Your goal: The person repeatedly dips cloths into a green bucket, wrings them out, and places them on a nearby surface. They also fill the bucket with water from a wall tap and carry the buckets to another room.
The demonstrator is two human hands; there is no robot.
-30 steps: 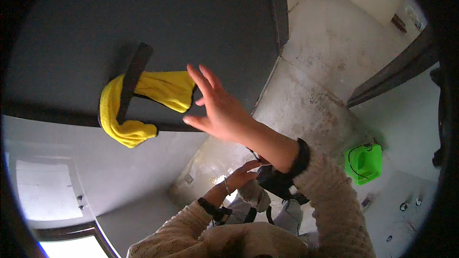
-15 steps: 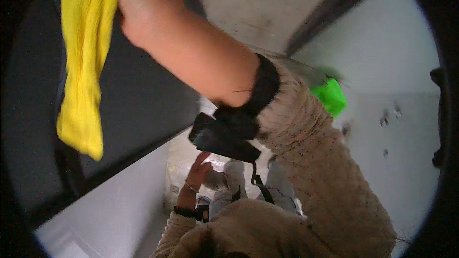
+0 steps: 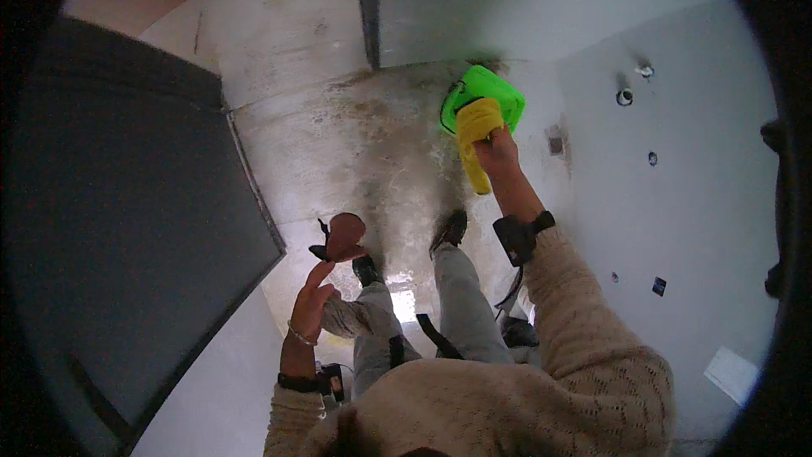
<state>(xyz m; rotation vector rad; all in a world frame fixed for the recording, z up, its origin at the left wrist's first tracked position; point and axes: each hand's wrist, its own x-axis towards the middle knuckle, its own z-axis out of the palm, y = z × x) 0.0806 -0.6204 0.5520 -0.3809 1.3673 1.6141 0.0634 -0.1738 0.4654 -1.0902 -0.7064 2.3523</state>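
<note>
My right hand [image 3: 499, 152] is closed on a yellow cloth [image 3: 479, 123], with one end hanging below the fingers. The cloth is in front of a bright green bucket [image 3: 501, 93] near the wall, overlapping its near edge; whether they touch I cannot tell. My left hand [image 3: 311, 303] is low at my left side, holding nothing visible, its fingers loosely stretched out. Just beyond its fingertips shows a reddish-brown flat thing with black straps [image 3: 345, 237], perhaps a sandal on the floor.
A dark door panel [image 3: 127, 203] fills the left side. Pale walls stand at the right, with several small pipe fittings [image 3: 624, 97] sticking out. The stained floor [image 3: 313, 144] lies between, with a small drain [image 3: 556, 145] near the right wall. My feet are on this floor.
My right arm has come down from the upper left, by the dark panel, to the green bucket, carrying the yellow cloth. My left hand stays low, and the view has shifted.
</note>
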